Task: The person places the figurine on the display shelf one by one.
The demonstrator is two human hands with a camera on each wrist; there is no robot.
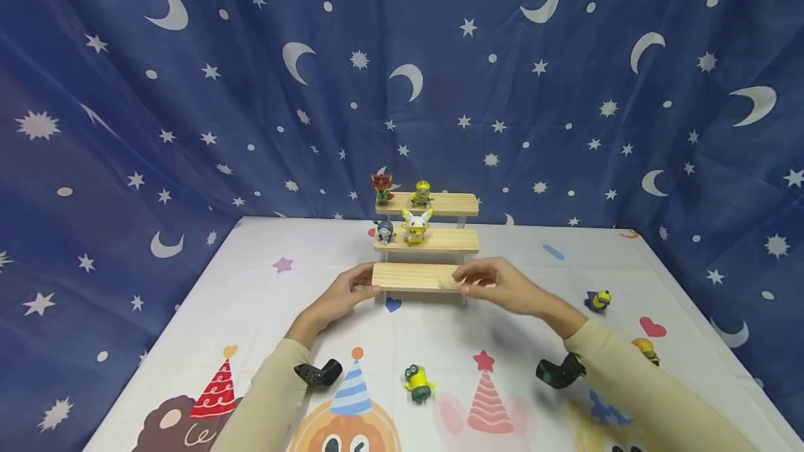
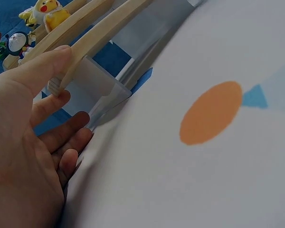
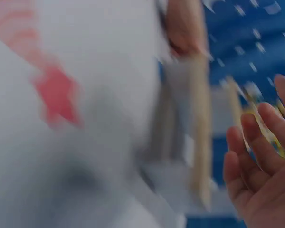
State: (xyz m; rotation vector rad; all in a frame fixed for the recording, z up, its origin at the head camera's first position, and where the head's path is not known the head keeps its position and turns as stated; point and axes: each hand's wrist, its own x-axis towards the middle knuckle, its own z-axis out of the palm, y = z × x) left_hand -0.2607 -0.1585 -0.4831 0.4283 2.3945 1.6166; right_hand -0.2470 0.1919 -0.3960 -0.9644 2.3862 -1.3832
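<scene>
A three-tier wooden display shelf (image 1: 416, 275) with clear supports stands on the table. My left hand (image 1: 344, 293) pinches the left end of its lowest board, the thumb at the front edge and the index finger at the board's end, as the left wrist view shows. My right hand (image 1: 502, 286) hovers by the right end of that board, fingers loosely bent and nothing in them. On the middle tier stand a small dark-hatted figurine (image 1: 385, 231) and a white-and-yellow figurine (image 1: 416, 226). A fox figurine (image 1: 381, 188) and a yellow figurine (image 1: 421, 193) occupy the top tier.
A green-and-yellow minion figurine (image 1: 417, 383) lies on the printed white tablecloth (image 1: 283, 326) in front. Toward the right lie a purple-and-yellow figurine (image 1: 597, 300) and an orange-topped one (image 1: 645, 350), partly behind my right sleeve. A blue star-patterned curtain (image 1: 352, 89) hangs behind.
</scene>
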